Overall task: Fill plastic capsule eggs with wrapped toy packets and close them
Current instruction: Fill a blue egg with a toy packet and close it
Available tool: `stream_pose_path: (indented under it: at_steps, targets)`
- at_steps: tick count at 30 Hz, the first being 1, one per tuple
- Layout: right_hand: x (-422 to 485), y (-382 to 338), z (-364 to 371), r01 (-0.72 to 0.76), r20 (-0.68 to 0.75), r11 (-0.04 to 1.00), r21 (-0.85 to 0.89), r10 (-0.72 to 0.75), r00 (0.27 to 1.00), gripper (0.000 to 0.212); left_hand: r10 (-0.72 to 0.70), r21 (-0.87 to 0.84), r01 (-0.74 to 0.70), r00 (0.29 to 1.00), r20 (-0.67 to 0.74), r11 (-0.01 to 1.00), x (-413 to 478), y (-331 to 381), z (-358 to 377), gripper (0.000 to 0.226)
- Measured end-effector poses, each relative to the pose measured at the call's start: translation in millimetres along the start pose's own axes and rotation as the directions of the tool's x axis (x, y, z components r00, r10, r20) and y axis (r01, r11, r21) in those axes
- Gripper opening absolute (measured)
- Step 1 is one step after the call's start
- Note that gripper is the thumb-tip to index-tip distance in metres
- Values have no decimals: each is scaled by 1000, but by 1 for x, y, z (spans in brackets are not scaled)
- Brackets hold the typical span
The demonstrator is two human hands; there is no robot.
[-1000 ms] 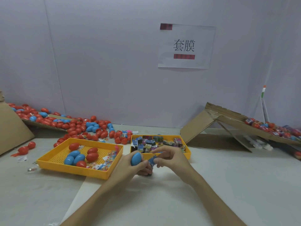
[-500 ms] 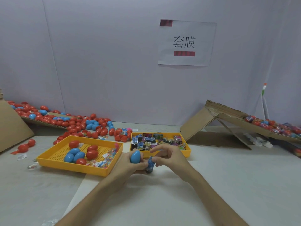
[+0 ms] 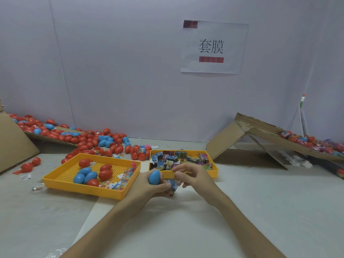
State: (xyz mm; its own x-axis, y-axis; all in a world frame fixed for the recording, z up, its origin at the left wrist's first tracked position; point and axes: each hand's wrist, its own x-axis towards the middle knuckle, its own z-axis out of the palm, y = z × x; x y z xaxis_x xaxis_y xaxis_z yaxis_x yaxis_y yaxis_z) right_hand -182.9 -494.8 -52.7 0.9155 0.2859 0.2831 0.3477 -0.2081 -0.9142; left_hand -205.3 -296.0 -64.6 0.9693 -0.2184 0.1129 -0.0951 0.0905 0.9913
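Far left edge: a cardboard sheet (image 3: 13, 146) leans up from the table (image 3: 260, 202), with loose red eggs (image 3: 30, 164) lying just beside it.
Back left, along the wall: a pile of capsule eggs (image 3: 89, 140), mostly red with some blue, spills off a flat piece of cardboard onto the table.
Left yellow tray (image 3: 81, 189): it holds a few blue and red eggs touching one another, with small clear packets toward its near right corner.
My left hand (image 3: 147, 191): my fingers curl round a blue capsule egg (image 3: 154, 176), which stands pointed end up in my grip, in front of the gap between the two trays. My thumb reaches across to a wrapped packet (image 3: 172, 184).
Wrapped packet: small, bluish and blurred. It sits against my left thumb tip, just right of the egg and a little lower.
My right hand (image 3: 195, 176): my fingers are loosely curled, thumb and forefinger tips close together just above the packet. I cannot tell whether any of them touches it.
Right yellow tray (image 3: 214, 174): behind my right hand, heaped with colourful toy packets (image 3: 173, 159).
Wall above: a paper sign (image 3: 214, 47) with two large printed characters.
Far right: a cardboard ramp (image 3: 229, 142) stands propped like a tent, with wrapped eggs (image 3: 312, 144) lying on its sloping top.
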Motion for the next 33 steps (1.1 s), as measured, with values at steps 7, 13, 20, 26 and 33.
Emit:
stream_pose_path:
  at_steps: [7,13,20,26,33]
  targets:
    - [-2,-1,-1,17,88,1000,20,-19,996,31,-30,-104,28,999,-15,994,-1,4,0,31]
    - [-1,2,2,38,60,997,61,-42,997,15,-66,-142,67,998,10,988,-1,4,-2,31]
    - [1,4,-1,-18,-5,996,93,18,1000,11,3,-31,-7,995,-98,999,1,2,-3,27]
    - [1,4,0,-20,-1,996,88,20,1000,11,89,45,-85,993,-77,995,0,2,-5,28]
    - [0,3,2,-18,13,995,97,17,1000,12,75,153,-67,996,-51,986,2,-3,-2,27]
